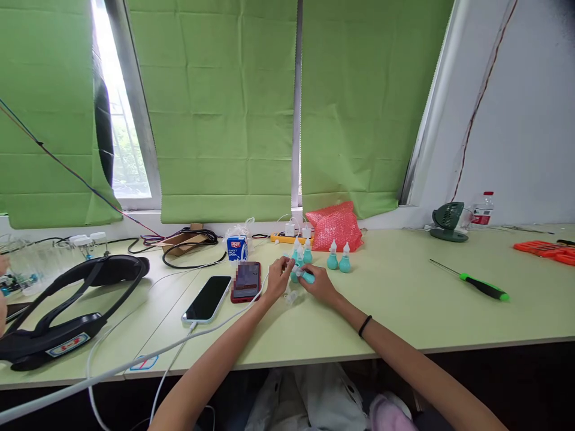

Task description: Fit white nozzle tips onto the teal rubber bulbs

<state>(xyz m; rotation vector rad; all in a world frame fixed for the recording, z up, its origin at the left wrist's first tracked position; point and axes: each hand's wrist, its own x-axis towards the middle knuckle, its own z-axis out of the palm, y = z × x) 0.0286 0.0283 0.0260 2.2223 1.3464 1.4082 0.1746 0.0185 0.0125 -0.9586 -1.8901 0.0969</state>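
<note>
My left hand (279, 278) and my right hand (321, 285) meet over the middle of the table. Between them lies a teal nasal aspirator (308, 277), tilted, its bulb in my right fingers. The left fingers are pinched at its clear tip end; exactly what they grip is partly hidden. Just behind my hands several more aspirators (307, 254) stand upright with clear pointed tips. To the right, two others, a nearer aspirator (345, 261) and its neighbour (332, 258), stand side by side. Small clear plastic pieces (291, 297) rest on the table beneath my hands.
Left of my hands lie a red-cased phone (246, 281) and a charging phone (207, 299), with a white cable (197, 336) crossing my left arm. A red bubble-wrap bag (336, 227) and milk box (236, 248) stand behind. A screwdriver (483, 287) lies right; a black headset (58, 323) left.
</note>
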